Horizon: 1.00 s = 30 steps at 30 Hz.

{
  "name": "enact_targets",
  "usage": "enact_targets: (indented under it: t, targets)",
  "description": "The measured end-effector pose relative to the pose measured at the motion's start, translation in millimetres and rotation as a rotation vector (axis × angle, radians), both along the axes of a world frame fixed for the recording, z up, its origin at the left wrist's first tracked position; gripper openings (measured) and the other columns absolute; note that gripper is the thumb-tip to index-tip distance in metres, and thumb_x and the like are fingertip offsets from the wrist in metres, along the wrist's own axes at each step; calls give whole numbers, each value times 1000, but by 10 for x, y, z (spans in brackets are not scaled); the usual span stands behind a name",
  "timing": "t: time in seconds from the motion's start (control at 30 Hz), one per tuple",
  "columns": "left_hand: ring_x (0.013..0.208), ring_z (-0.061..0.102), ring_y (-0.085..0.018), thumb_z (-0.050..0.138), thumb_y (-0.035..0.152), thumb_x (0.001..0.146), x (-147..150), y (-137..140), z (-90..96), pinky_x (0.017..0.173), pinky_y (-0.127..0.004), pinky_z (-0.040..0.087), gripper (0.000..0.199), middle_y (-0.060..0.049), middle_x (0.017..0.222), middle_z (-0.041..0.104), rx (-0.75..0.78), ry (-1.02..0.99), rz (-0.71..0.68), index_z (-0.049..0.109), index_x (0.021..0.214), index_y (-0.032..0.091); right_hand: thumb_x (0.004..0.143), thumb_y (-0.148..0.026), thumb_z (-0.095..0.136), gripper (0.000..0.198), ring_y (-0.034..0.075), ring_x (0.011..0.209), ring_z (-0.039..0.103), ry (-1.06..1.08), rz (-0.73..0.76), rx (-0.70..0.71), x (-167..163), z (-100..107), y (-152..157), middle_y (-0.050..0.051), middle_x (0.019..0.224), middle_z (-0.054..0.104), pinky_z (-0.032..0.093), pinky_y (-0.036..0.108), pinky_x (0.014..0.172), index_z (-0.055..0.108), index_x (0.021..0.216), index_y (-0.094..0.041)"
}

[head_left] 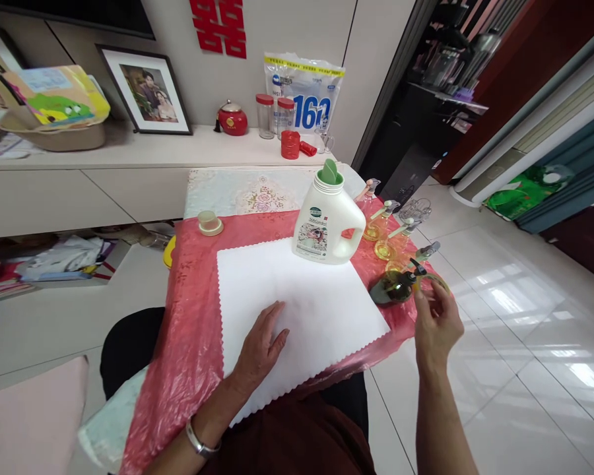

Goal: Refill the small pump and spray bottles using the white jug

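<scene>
Currently: left hand [261, 348] flat, palm down on white cloth [297, 310], fingers slightly spread, pointing up-right toward the cloth's middle; forearm in from the near table edge, metal bangle [199, 443] on the wrist. Right hand [436, 324] out past the table's right edge, forearm rising from bottom right, fingers curled around a small glass bottle [404, 285] with a dark pump top, thumb and fingertips pinching near the nozzle; exact grip partly hidden by the hand itself. Bottle at the right corner of the table, just off the cloth's right edge, yellowish liquid inside. Cloth with zigzag edges, lying on red plastic table cover [188, 336]. White detergent jug [325, 220] with green cap upright on the cloth's far right corner, well apart from both hands. Row of similar pump bottles [389, 231] along the right table edge, behind the held one. Small round lidded container [210, 223] at far left of the cover. Behind: low sideboard [129, 155] with framed photo [147, 90], red pot [232, 119], clear jars [274, 115], printed bag [304, 92]. Nothing between hands and cloth.
</scene>
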State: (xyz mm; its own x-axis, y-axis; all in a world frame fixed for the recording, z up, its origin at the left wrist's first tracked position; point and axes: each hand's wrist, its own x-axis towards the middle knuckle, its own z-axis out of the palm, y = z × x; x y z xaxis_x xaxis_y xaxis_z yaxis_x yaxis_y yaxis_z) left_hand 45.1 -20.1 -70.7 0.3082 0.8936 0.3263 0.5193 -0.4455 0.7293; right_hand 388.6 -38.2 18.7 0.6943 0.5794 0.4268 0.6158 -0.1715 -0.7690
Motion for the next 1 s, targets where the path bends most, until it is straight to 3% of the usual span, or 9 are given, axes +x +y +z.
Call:
enact_targets:
  t: [0.07, 0.2, 0.3, 0.4, 0.47, 0.57, 0.67, 0.73, 1.0]
  targets:
    - [133, 57, -25, 49, 26, 101, 12, -7, 35, 110, -45, 51, 50, -11, 142, 56, -3, -19, 7, 38, 150, 27, 90, -63, 58, 67, 12, 76, 51, 46, 68, 6, -326, -46, -130, 5, 89, 56, 48, 29, 78, 59, 132, -11]
    - [125, 60, -24, 49, 23, 99, 25, -54, 181, 105, -44, 53, 48, -12, 134, 60, 7, -41, 12, 42, 146, 24, 87, -59, 64, 60, 9, 58, 40, 191, 444, -168, -1102, -255, -320, -3, 65, 39, 39, 22, 57, 68, 120, -9]
    - [102, 64, -24, 52, 21, 95, -26, -64, 349, 91, -42, 57, 44, -9, 107, 68, -82, 43, 64, 52, 140, 20, 88, -52, 63, 56, 8, 53, 37, 312, 702, -310, -1524, -354, -285, -5, 61, 36, 37, 20, 52, 68, 122, -8]
    - [77, 61, -19, 56, 20, 91, -148, -54, 593, 72, -34, 54, 51, 0, 80, 64, -289, 121, 135, 51, 142, 19, 84, -45, 62, 64, 9, 53, 39, 403, 929, -429, -1731, -265, -107, -6, 60, 37, 39, 20, 52, 60, 136, -7]
    - [64, 58, -15, 57, 19, 89, -240, -59, 782, 63, -28, 49, 68, 6, 70, 59, -394, 96, 145, 35, 154, 20, 84, -40, 60, 75, 9, 54, 40, 387, 1008, -471, -1804, -83, 2, -7, 61, 39, 40, 19, 53, 45, 150, -8]
    - [60, 54, -14, 54, 19, 92, -339, -110, 1027, 59, -26, 45, 85, 8, 68, 55, -269, 80, 208, 6, 162, 22, 91, -31, 50, 78, 10, 52, 42, 68, 938, -363, -1919, 266, 46, -7, 62, 41, 37, 19, 53, 22, 161, -11]
    - [71, 57, -17, 43, 23, 100, -360, -182, 1144, 66, -30, 49, 75, 0, 82, 62, 13, 164, 321, 0, 162, 23, 99, -25, 43, 73, 10, 48, 41, -335, 734, -52, -2054, 478, 9, -7, 62, 43, 33, 19, 50, 9, 163, -16]
    - [76, 58, -19, 38, 24, 103, -341, -198, 1144, 70, -33, 51, 72, -4, 91, 64, 135, 245, 363, -4, 162, 22, 101, -22, 41, 73, 10, 47, 40, -486, 655, 41, -2118, 481, 9, -6, 62, 45, 31, 20, 49, 3, 164, -17]
    - [64, 51, -17, 32, 5, 99, -269, -124, 1054, 63, -31, 46, 81, 2, 75, 54, 263, 458, 352, -23, 157, 19, 97, -16, 31, 74, 13, 48, 49, -619, 663, -153, -2097, 294, 84, -2, 72, 57, 28, 22, 48, -1, 164, -17]
